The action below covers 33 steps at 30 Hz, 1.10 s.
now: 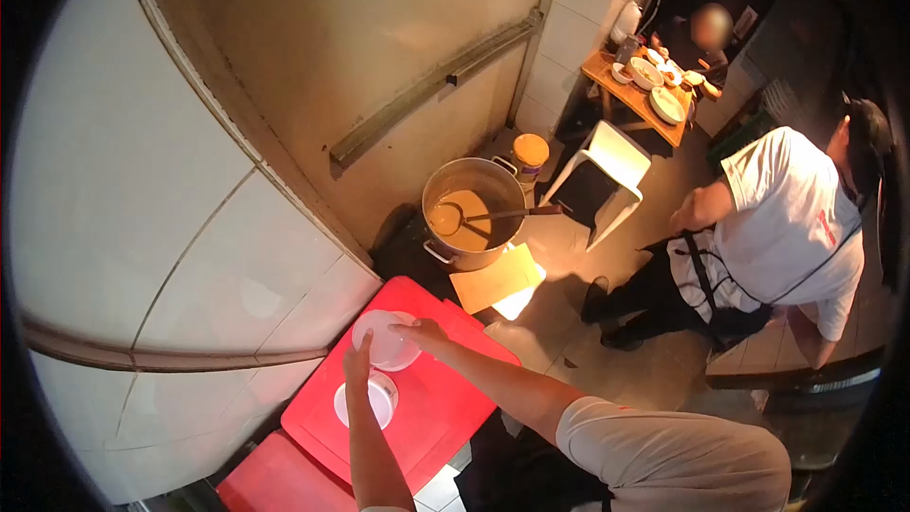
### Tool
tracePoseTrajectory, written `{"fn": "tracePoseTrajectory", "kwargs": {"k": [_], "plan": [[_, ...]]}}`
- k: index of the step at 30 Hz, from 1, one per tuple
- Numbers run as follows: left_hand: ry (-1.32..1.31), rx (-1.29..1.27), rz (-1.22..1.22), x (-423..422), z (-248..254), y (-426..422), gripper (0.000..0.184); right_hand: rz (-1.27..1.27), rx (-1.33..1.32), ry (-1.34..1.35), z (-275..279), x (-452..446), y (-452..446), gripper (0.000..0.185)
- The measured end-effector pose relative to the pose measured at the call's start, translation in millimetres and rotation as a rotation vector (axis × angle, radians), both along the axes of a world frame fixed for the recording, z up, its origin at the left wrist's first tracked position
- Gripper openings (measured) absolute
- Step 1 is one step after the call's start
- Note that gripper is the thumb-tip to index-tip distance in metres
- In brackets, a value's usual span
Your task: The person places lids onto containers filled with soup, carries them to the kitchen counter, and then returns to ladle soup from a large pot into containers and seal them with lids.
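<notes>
My left hand (pixel 358 358) and my right hand (pixel 424 333) grip opposite sides of a round translucent plastic piece (pixel 391 345). Whether this is a lid or a shallow tub, I cannot tell. Just below it in the view, a round white plastic tub (pixel 381 398) stands on a red plastic surface (pixel 445 408), partly hidden by my left forearm. The fingers of both hands are closed on the rim, and their tips are small in the view.
Beyond the red surface stands a large metal pot (pixel 438 192) of tan liquid with a ladle (pixel 512 214) in it. Cardboard (pixel 495 280), a yellow-lidded tub (pixel 531 150) and a white chair (pixel 618 156) are nearby. A co-worker (pixel 791 209) stands right; another person sits behind a wooden table (pixel 607 71).
</notes>
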<state>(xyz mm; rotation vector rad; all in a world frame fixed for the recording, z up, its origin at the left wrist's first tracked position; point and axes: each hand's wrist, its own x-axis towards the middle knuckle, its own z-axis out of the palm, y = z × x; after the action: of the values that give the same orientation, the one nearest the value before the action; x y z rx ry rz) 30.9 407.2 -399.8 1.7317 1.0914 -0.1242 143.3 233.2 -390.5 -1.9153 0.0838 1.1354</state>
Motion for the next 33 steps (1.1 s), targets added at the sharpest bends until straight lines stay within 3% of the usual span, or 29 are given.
{"fn": "tracePoseTrajectory", "kwargs": {"k": [3, 5, 7, 13, 15, 20, 26, 30, 33], "plan": [[0.026, 0.035, -0.018, -4, -7, 2, 0.084, 0.007, 0.058, 0.106, -23, 5, 0, 0.081], [-0.052, -0.078, 0.063, -6, -14, 3, 0.081, -0.020, 0.085, 0.151, -35, 12, 2, 0.082], [-0.056, -0.252, 0.140, -2, 25, -10, 0.083, -0.006, 0.113, 0.200, -34, 17, -4, 0.085], [0.053, -0.383, 0.212, -15, -14, 1, 0.092, 0.195, 0.222, 0.333, -39, 36, -15, 0.092], [0.033, -0.371, 0.210, -11, -5, -8, 0.090, 0.228, 0.204, 0.361, -35, 41, -16, 0.092], [-0.003, -0.402, 0.229, -4, 27, -27, 0.089, 0.230, 0.153, 0.322, -13, 50, -17, 0.092], [0.031, -0.202, 0.197, 6, -3, -20, 0.089, 0.221, 0.216, 0.339, -26, 49, -18, 0.094], [0.011, -0.290, 0.330, 3, 20, -35, 0.095, 0.224, 0.176, 0.210, -20, 48, -8, 0.094], [-0.011, -0.374, 0.393, -1, 19, -39, 0.100, 0.382, 0.147, 0.247, -32, 55, -4, 0.090]]}}
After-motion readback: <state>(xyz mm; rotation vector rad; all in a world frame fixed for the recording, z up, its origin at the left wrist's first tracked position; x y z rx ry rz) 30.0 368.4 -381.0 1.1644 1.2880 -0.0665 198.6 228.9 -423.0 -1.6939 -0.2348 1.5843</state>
